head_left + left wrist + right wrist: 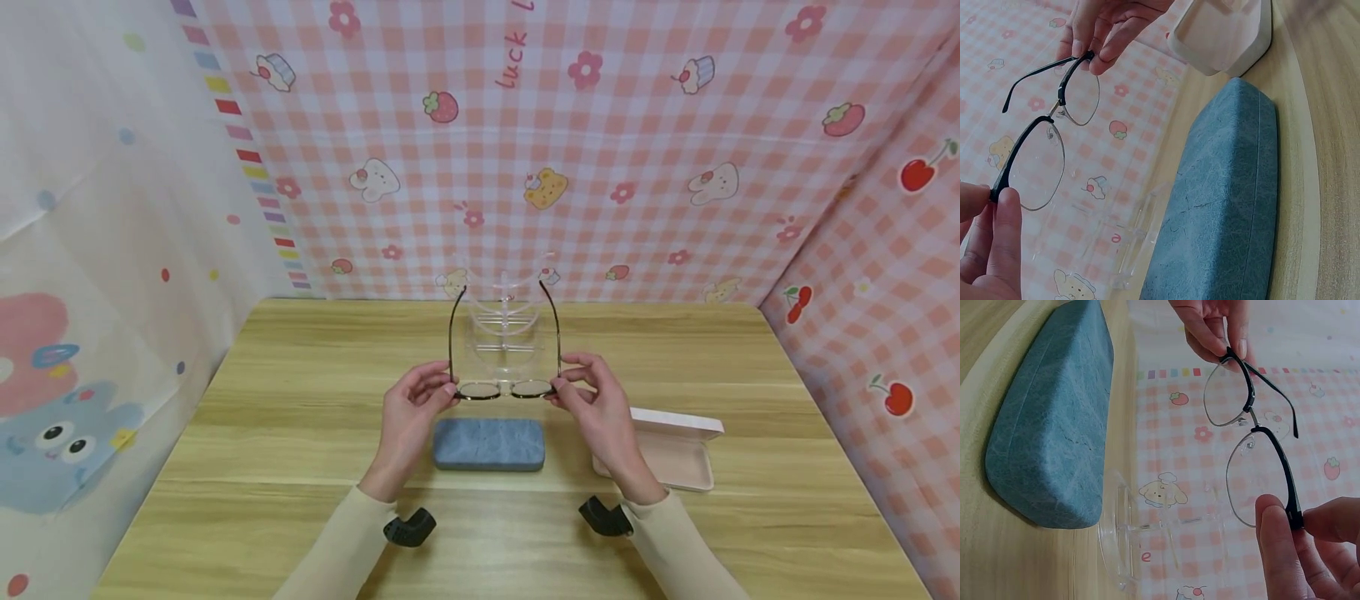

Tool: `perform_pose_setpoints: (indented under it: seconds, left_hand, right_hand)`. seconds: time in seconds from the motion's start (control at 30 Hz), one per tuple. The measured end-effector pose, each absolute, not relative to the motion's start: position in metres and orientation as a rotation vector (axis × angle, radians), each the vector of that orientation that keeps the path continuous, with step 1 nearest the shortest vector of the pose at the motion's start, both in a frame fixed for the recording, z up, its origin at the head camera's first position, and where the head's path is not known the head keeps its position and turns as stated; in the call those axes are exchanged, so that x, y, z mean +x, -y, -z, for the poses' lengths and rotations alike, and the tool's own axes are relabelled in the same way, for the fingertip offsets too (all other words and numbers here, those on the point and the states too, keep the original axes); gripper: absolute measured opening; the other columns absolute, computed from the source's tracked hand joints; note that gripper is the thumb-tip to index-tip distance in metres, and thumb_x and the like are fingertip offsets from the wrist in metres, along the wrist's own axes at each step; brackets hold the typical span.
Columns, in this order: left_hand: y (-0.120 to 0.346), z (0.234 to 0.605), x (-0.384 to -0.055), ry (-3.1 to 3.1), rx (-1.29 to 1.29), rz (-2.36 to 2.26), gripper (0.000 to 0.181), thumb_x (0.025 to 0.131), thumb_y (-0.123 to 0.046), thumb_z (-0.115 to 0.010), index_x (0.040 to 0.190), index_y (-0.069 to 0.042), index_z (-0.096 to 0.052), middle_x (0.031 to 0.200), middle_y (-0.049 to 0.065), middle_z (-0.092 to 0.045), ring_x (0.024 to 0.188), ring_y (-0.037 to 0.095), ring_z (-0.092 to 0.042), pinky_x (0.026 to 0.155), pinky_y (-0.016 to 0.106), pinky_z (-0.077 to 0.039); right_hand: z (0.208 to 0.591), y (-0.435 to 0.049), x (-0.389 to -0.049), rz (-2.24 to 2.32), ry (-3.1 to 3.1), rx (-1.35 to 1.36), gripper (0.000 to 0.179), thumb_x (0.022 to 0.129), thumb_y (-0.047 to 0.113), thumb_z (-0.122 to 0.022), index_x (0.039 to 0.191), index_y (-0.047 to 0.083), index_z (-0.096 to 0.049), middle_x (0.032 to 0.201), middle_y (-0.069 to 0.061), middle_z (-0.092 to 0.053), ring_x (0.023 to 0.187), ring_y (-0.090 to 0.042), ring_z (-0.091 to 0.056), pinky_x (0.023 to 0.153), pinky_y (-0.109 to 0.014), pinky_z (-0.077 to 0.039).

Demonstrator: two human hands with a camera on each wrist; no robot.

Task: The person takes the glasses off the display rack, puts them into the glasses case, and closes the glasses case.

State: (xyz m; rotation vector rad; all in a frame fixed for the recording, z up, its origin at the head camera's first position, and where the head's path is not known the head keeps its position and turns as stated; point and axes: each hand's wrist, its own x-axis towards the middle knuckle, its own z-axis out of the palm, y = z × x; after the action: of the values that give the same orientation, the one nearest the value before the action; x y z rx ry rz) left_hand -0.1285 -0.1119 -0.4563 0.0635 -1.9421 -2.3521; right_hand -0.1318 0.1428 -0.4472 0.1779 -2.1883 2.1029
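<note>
A pair of eyeglasses [480, 397] with a black upper frame and thin metal lower rims is held up above the table, its temples unfolded and pointing away. My left hand [414, 408] pinches the left hinge corner between thumb and fingers. At the opposite corner my right hand [602, 408] pinches the frame in the same way. Below the glasses lies a closed blue glasses case [489, 444], which also shows in the left wrist view as a marbled blue case [1216, 194]. Behind the glasses stands a clear plastic display stand [504, 333].
An open white glasses case [693, 467] with a pale pink inside lies right of the blue one, partly hidden by my right hand and wrist. The wooden table [300, 350] ends at a pink checked cloth [495, 167] at the back, with cloth at both sides.
</note>
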Motion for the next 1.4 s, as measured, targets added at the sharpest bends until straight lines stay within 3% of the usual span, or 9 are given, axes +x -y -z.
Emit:
perform_pose_setpoints:
  seconds: [0.17, 0.5, 1.03, 1.27, 1.4]
  left_hand:
    - [0.112, 0.455, -0.127, 1.925, 0.029, 2.358, 0.033, 0.093, 0.012, -0.067, 0.126, 0.007, -0.064, 0.110, 0.020, -0.070, 0.093, 0.018, -0.070, 0.084, 0.032, -0.063]
    - [0.112, 0.452, -0.125, 1.928, -0.001, 2.340, 0.031, 0.094, 0.011, -0.067, 0.124, 0.008, -0.065, 0.111, 0.022, -0.070, 0.094, 0.019, -0.070, 0.084, 0.033, -0.063]
    - [0.111, 0.448, -0.123, 1.906, -0.037, 2.324, 0.027, 0.094, 0.010, -0.067, 0.121, 0.010, -0.066, 0.110, 0.023, -0.070, 0.093, 0.019, -0.071, 0.083, 0.032, -0.063]
    - [0.112, 0.448, -0.123, 1.901, -0.043, 2.308, 0.026, 0.093, 0.011, -0.067, 0.120, 0.011, -0.066, 0.108, 0.020, -0.071, 0.093, 0.018, -0.071, 0.083, 0.032, -0.063]
    - [0.112, 0.448, -0.123, 1.904, -0.045, 2.300, 0.026, 0.093, 0.010, -0.067, 0.119, 0.012, -0.066, 0.108, 0.020, -0.071, 0.093, 0.018, -0.071, 0.083, 0.032, -0.063]
  right_hand:
    - [0.449, -0.144, -0.129, -2.087, 2.173, 0.214, 0.032, 0.099, -0.008, -0.062, 0.130, -0.006, -0.056, 0.108, -0.029, -0.064, 0.083, -0.017, -0.075, 0.081, -0.039, -0.063]
    - [0.449, -0.145, -0.125, -2.035, 2.178, 0.219, 0.023, 0.099, -0.004, -0.064, 0.122, -0.007, -0.064, 0.106, -0.025, -0.064, 0.084, -0.013, -0.074, 0.080, -0.031, -0.063]
    - [0.444, -0.144, -0.121, -2.021, 2.222, 0.155, 0.015, 0.098, -0.001, -0.067, 0.112, -0.007, -0.071, 0.115, -0.027, -0.068, 0.089, -0.028, -0.076, 0.080, -0.027, -0.062]
    - [0.444, -0.144, -0.121, -1.991, 2.215, 0.195, 0.015, 0.097, -0.002, -0.068, 0.111, -0.006, -0.074, 0.115, -0.021, -0.070, 0.087, -0.021, -0.076, 0.081, -0.029, -0.063]
    - [0.445, -0.144, -0.122, -1.984, 2.198, 0.226, 0.014, 0.097, -0.004, -0.067, 0.109, -0.007, -0.074, 0.112, -0.020, -0.068, 0.087, -0.024, -0.075, 0.081, -0.030, -0.063]
